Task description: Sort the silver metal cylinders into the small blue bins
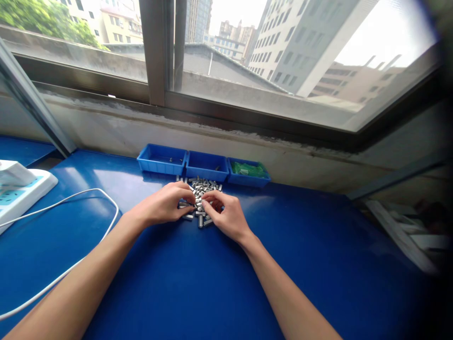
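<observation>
A heap of small silvery metal cylinders lies on the blue tabletop, some on their sides and some showing round end faces. At the heap's left side is my left hand, its fingers curled and the thumb drawn close to the index finger. From the right, my right hand reaches into the same heap with thumb and fingertips bent together. Both sets of fingertips are among the cylinders, a short gap apart. Whatever either hand pinches is hidden or too small to make out.
Behind the heap stand a left blue bin and a middle blue bin with a few small pieces, and a right blue bin holding green plastic packaging. A white power strip and white cable lie left. A window rises behind.
</observation>
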### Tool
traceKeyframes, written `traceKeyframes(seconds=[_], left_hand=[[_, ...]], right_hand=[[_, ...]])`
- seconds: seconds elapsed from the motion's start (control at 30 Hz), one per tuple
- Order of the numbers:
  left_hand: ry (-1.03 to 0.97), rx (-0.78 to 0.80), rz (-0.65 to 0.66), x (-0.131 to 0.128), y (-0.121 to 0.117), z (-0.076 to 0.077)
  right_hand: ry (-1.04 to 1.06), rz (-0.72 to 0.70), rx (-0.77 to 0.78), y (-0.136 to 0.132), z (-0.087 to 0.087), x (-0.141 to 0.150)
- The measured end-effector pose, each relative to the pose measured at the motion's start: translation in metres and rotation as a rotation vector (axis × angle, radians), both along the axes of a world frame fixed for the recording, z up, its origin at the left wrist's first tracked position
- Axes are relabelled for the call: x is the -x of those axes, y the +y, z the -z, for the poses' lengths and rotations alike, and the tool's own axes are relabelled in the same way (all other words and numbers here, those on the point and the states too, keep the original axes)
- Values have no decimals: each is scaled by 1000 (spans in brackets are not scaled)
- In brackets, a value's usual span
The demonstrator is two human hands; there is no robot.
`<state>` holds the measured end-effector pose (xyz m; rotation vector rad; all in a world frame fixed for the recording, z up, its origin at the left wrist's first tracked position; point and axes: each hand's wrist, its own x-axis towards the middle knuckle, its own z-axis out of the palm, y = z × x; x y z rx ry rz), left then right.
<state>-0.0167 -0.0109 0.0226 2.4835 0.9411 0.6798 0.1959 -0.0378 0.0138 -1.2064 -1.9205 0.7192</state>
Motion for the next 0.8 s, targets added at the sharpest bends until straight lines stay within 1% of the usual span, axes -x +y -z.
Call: traceKeyframes(seconds=[0.13, 0.37, 0.47, 0.53, 0.63, 0.73, 0.8], left_hand=[[-13, -28, 27, -2, 1, -1], [-15, -42, 33, -4, 0, 3], [-110, -17, -2, -5, 0, 0], [-234, 47, -89, -7, 0, -4], [-442, 248, -227, -10, -1, -8], [-634, 464, -297, -13, 0, -7], [-761, 559, -320, -15, 2, -4]], right_hand=[[-6, 0, 3, -1, -1, 0], [-2, -8, 6, 0, 0, 0], [9, -14, 10, 0, 1, -1], [21, -14, 15, 0, 2, -1], [27, -10, 15, 0, 3, -1], [27, -8, 16, 1, 3, -1], [30, -5, 19, 1, 3, -1]])
